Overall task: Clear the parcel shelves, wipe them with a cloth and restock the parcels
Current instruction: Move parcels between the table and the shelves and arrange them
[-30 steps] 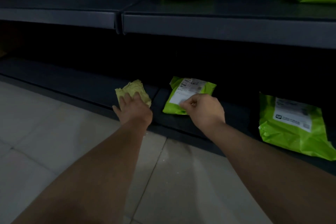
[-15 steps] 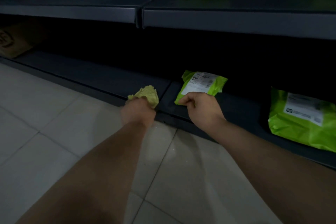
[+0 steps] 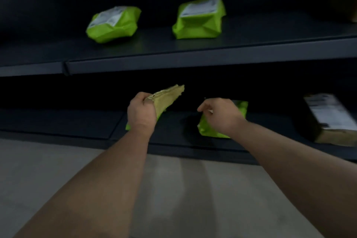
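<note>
Mostly, the green parcel (image 3: 242, 109) on the bottom shelf (image 3: 77, 121) was hidden behind the right hand (image 3: 220, 115); whether that grip was closed on it I could not tell, because of blur. The left hand (image 3: 142, 111) had its grip clamped on the yellow-green cloth (image 3: 167, 98), a flat folded piece held above the shelf, its long axis pointing up and to the right.

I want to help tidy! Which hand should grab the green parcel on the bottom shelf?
Right. The right hand is at that green parcel; the left hand grips the cloth.
</note>
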